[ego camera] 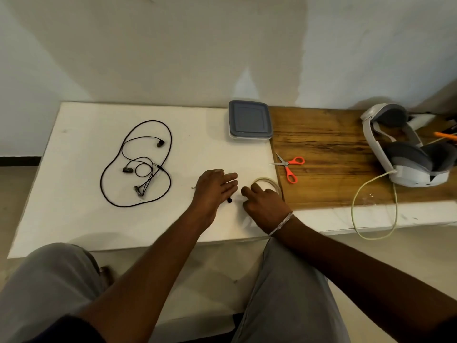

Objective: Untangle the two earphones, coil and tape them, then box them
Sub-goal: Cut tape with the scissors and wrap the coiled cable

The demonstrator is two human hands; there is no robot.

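Matt white board (74, 194); grainy wood tabletop (333, 154); grey plastic box (249, 121); orange-handled metal scissors (288, 167).

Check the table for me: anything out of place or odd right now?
Nothing spilled or broken. The scissors lie open on the wooden table, blades pointing at the white board. The headset's cream cable loops off the table's front edge, where it might snag.

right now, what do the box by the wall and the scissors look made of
The box looks plastic: matte grey lid over a paler base. The scissors have silvery blades, likely metal, and glossy orange handles, probably plastic.
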